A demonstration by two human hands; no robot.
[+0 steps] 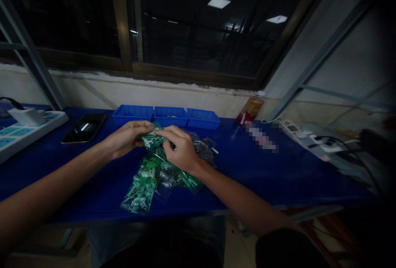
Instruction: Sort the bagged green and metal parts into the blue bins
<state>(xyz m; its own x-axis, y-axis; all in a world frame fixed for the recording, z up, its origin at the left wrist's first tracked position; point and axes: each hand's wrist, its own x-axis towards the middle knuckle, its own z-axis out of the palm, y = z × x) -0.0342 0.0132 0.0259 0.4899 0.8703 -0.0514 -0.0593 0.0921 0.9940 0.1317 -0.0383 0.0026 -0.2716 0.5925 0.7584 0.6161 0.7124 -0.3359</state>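
Note:
Between my two hands, above the blue table, is a small clear plastic bag (152, 139) with green and pale parts inside. My left hand (130, 138) pinches its upper left edge. At the top right edge, my right hand (180, 146) grips the same bag with thumb and index finger. Below lies a loose pile of similar bags with green parts (140, 193), nearest the table's front. Bags with dark and metallic small parts (206, 150) lie behind and to the right of my right hand, partly covered by it.
Three blue bins (170, 117) stand in a row along the wall. A phone (84, 128) and a white power strip (31, 129) lie on the left. At the back right stands a bottle with a red label (250, 110); another power strip (297, 131) with cables is farther right on the blue table (247, 177).

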